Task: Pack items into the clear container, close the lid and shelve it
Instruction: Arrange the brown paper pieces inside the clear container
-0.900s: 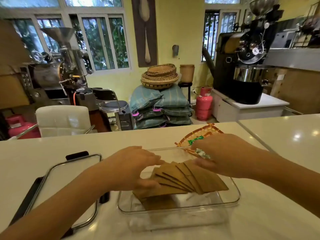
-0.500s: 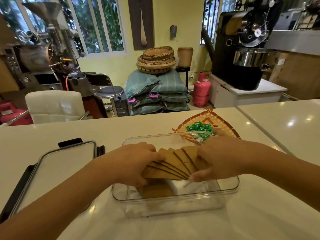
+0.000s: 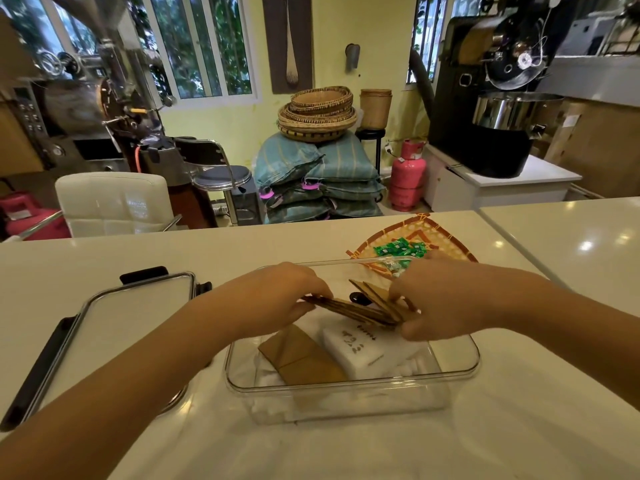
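Observation:
A clear container (image 3: pixel 349 388) stands on the white counter in front of me. Inside it lie a brown paper packet (image 3: pixel 299 356) and a white packet (image 3: pixel 363 349) with dark print. Above its open top, both hands hold a fanned stack of brown paper packets (image 3: pixel 360 308). My left hand (image 3: pixel 277 294) grips the stack's left end and my right hand (image 3: pixel 446 299) grips its right end. The stack is tilted, edge toward me. The container's lid (image 3: pixel 114 323), clear with black clips, lies flat on the counter to the left.
A woven fan-shaped tray (image 3: pixel 433 233) holding green wrapped sweets (image 3: pixel 398 249) sits just behind the container at the right. The counter's far edge runs behind it. Beyond are a white chair (image 3: pixel 110 202), sacks, baskets and roasting machines.
Both hands have gathered the spread brown packets and lifted them off the container's contents, tilting them up. The brown packet and white packet underneath now show.

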